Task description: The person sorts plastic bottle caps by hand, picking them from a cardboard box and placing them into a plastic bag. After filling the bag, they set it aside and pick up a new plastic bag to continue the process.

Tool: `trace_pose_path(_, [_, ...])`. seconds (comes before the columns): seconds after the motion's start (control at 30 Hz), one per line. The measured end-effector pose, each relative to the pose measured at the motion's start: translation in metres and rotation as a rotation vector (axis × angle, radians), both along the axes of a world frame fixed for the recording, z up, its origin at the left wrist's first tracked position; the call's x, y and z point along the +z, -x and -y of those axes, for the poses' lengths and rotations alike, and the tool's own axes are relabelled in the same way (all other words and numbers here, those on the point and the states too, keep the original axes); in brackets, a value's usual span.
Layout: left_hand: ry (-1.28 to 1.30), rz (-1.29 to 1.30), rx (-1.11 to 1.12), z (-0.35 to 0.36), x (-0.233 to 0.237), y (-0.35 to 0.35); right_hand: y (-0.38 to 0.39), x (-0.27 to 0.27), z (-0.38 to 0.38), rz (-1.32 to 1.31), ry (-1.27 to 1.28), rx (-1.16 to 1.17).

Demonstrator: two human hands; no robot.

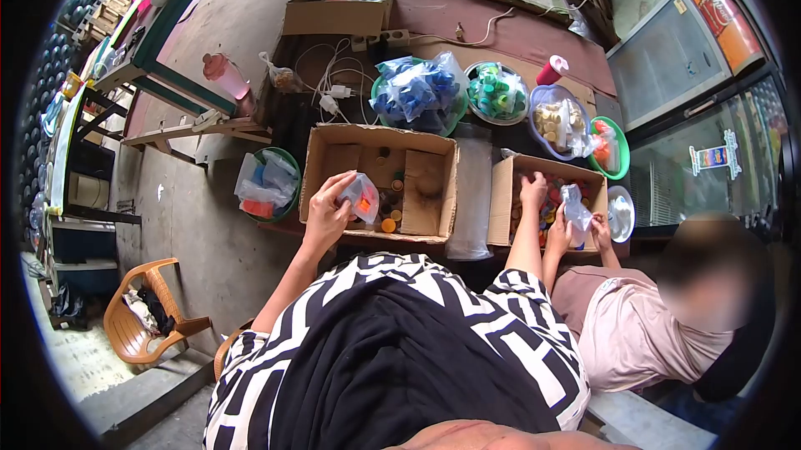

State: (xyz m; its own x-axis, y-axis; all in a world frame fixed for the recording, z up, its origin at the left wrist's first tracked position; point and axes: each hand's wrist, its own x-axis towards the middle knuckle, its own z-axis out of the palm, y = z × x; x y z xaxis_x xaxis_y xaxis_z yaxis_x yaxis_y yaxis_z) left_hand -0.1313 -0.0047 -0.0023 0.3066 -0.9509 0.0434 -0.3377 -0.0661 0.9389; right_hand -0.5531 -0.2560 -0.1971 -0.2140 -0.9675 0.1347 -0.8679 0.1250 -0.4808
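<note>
My left hand [332, 204] is closed on a clear plastic bag [362, 198] with orange-red pieces inside, held over a large cardboard box [430, 183]. A few caps, one of them an orange cap [389, 225], lie on that box's floor. My right hand [533, 190] reaches into a smaller cardboard box [501, 200] of mixed coloured caps; its fingers point down and what they hold, if anything, is too small to tell. Beside it, a co-worker's hands hold another clear bag [575, 215] over the same box.
Behind the boxes stand a basin of blue bags [421, 91], a bowl of green caps [496, 93] and a basket of cream caps [555, 120]. A green basket [267, 185] is at the left. The co-worker [642, 316] sits close at my right.
</note>
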Motion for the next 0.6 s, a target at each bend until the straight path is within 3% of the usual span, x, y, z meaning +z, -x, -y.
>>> trace_pose_path(0.1, [0.004, -0.021, -0.049, 0.008, -0.007, 0.003, -0.017, 0.041, -0.018, 0.287, 0.284, -0.056])
trace_pose_path(0.17, [0.013, -0.041, -0.09, 0.016, -0.009, 0.007, -0.057, 0.096, -0.044, 0.435, 0.408, 0.013])
trace_pose_path(0.3, [0.007, 0.013, -0.223, 0.03, -0.009, 0.016, -0.148, 0.16, -0.104, 0.897, 0.49, 0.373])
trace_pose_path(0.43, [0.027, 0.042, -0.317, 0.04, -0.005, 0.026, -0.213, 0.177, -0.165, 0.801, 0.425, 0.766])
trace_pose_path(0.5, [0.032, 0.039, -0.33, 0.04, -0.004, 0.028, -0.22, 0.17, -0.176, 0.313, 0.3, 0.935])
trace_pose_path(0.6, [0.106, 0.117, -0.353, 0.042, -0.01, 0.021, -0.209, 0.161, -0.169, 0.478, 0.29, 0.822])
